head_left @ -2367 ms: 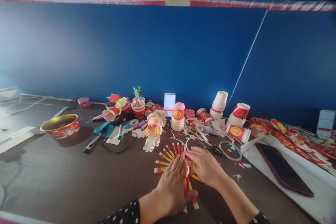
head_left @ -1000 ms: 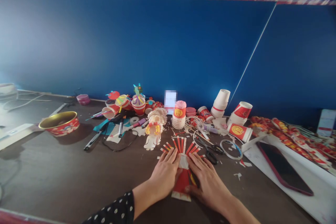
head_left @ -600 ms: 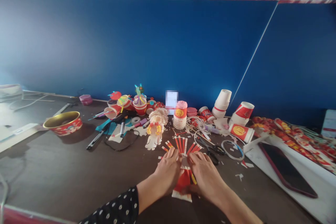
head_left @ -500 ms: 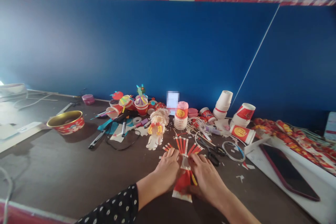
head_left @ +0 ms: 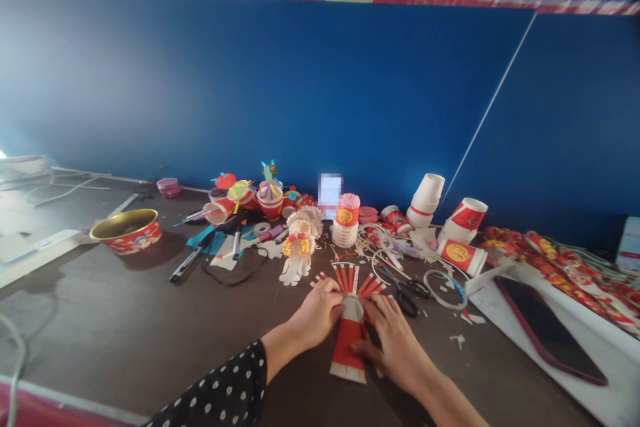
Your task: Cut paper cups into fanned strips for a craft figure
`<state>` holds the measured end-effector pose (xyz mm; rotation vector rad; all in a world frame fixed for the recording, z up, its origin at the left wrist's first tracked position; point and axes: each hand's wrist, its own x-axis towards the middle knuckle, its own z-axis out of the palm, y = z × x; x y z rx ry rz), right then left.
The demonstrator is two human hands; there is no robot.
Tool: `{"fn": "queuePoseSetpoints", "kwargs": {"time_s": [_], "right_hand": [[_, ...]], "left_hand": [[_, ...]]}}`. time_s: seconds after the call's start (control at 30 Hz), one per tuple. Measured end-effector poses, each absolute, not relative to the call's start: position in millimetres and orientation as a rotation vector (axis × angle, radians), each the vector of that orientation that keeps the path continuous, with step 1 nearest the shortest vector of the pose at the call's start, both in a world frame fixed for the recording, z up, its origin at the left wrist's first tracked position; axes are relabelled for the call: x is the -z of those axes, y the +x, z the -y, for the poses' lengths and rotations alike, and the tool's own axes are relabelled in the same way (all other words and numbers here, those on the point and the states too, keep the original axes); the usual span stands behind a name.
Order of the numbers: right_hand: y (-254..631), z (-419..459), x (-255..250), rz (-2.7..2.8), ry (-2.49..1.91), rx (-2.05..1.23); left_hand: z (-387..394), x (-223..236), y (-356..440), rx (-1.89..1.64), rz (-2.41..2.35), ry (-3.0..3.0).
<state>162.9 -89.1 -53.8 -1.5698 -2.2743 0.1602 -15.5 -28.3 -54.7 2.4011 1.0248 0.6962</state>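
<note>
On the dark table before me lies a cut paper cup (head_left: 349, 349), red and white, pressed nearly flat, with narrow strips (head_left: 345, 276) fanned out at its far end. My left hand (head_left: 317, 312) grips its left side, fingers curled at the base of the strips. Over its right edge my right hand (head_left: 395, 340) is bent, fingertips at the strips and thumb on the red part. The fingers hide part of both sides of the cup. Black-handled scissors (head_left: 407, 293) lie just beyond my right hand.
A red tin bowl (head_left: 127, 233) stands at left. Markers, cut paper and decorated cups crowd the back. White cups (head_left: 426, 197) are stacked toward the right. A dark phone (head_left: 553, 333) rests on a white tray at right. Paper scraps (head_left: 457, 340) are scattered near my right hand.
Both hands have shifted slightly apart, uncovering more of the cup's middle. My right thumb now lies over the red part's right side, and the cup looks flatter.
</note>
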Motion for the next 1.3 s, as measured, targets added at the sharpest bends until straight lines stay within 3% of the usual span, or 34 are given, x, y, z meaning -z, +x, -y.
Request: {"fn": "queuePoseSetpoints", "kwargs": {"time_s": [0.4,0.77,0.97,1.2,1.3], "right_hand": [[159.7,88.7,41.2,2.359,-1.571,-0.142],[151.6,73.4,29.4,2.536,-1.631,-0.056],[155.2,79.1,37.2,2.453,-1.603,-0.061],[173.7,72.0,52.0,2.022,-1.465,-0.437],[174.7,65.1,58.4,1.921,-1.513,-0.434]], "left_hand": [[29.2,49.2,-12.1,-0.542,-1.02,2.652],[25.9,30.0,-1.6,-0.088,-0.835,3.039],[25.3,42.2,0.9,-0.242,-0.888,3.02],[26.9,50.8,-8.2,-0.584,-0.959,2.719],[27.2,55.8,-12.5,-0.734,-0.949,2.541]]}}
